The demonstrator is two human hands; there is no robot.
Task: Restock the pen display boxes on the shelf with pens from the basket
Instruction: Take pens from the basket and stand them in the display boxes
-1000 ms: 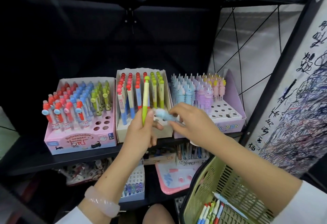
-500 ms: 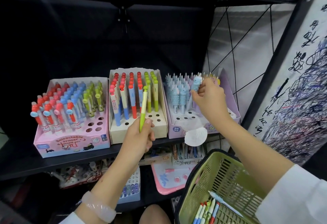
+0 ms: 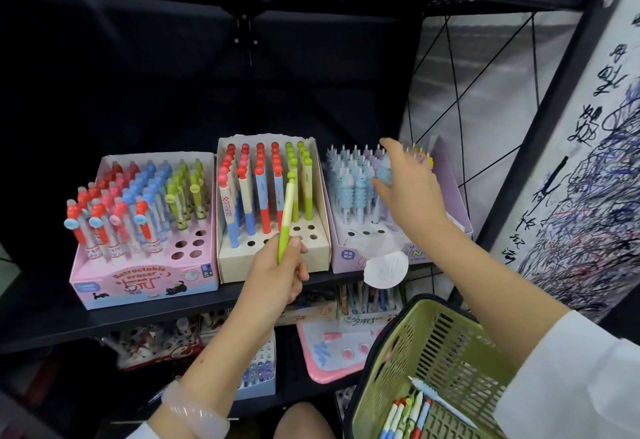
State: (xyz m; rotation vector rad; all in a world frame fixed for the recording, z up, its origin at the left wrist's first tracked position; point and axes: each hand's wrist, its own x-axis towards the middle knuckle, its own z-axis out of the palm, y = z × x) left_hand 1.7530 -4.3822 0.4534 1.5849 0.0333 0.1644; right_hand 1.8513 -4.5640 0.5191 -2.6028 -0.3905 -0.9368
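Observation:
Three pen display boxes stand on the black shelf (image 3: pixel 52 321): a pink box (image 3: pixel 145 279) on the left, a cream box (image 3: pixel 273 260) in the middle and a lavender box (image 3: pixel 446 189) on the right. My left hand (image 3: pixel 273 276) grips a green and cream pen (image 3: pixel 286 213) upright in front of the cream box. My right hand (image 3: pixel 408 185) reaches over the lavender box and pinches the top of a light blue ribbed pen (image 3: pixel 382 170) that stands among the other blue pens. The green basket (image 3: pixel 433 345) at the lower right holds several pens (image 3: pixel 405 414).
All three boxes have open holes in their front rows. A lower shelf carries more stationery and a pink board (image 3: pixel 332 352). A black frame post (image 3: pixel 540 147) and a scribbled paper panel (image 3: pixel 588 196) stand to the right. A round white tag (image 3: pixel 386 270) hangs on the lavender box's front.
My right hand carried the light blue pen from beside my left hand up to the lavender box and lowered it among the blue pens. My left hand kept the green pen upright.

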